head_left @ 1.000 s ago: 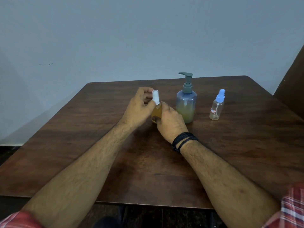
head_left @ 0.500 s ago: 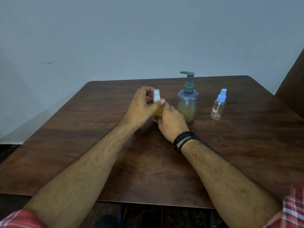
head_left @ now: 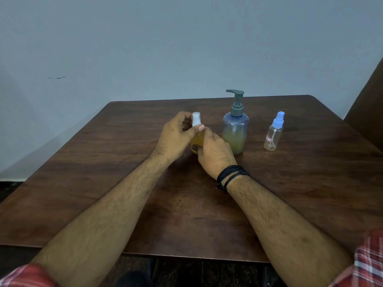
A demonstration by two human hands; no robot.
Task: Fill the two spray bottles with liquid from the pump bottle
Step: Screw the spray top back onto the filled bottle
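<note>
Table: dark brown wooden table with rounded corners (head_left: 290, 193), filling the lower two thirds of the frame; bears all three bottles.
Wall: plain grey-blue wall (head_left: 186, 48), upper half of frame; small dark mark at upper left.
Pump bottle: translucent blue-grey rounded plastic pump bottle with a dark green pump head (head_left: 235, 129), upright, centre right; yellowish liquid up to roughly half of its body; pump head in place.
Right hand: right hand with black cord wristbands (head_left: 215, 152), centre; fingers curled round the body of the amber bottle, steadying it just above or on the table; which of the two cannot be told.
Left hand: left hand (head_left: 176, 139), centre, just left of the right hand; thumb and fingertips pinching the white spray top.
Amber bottle: small amber-looking spray bottle with a white spray top (head_left: 196, 139), between both hands, just left of the pump bottle; mostly hidden; colour suggests liquid inside, level not visible.
Clear bottle: small clear plastic spray bottle with a light blue spray top and a red-and-white label (head_left: 273, 135), upright, right of the pump bottle, apart from it; looks empty or nearly so, cap on.
Progress: likely about halfway; first bottle apparently filled, cap being turned, direction not determinable; clear bottle yet to be opened, filled, closed.
</note>
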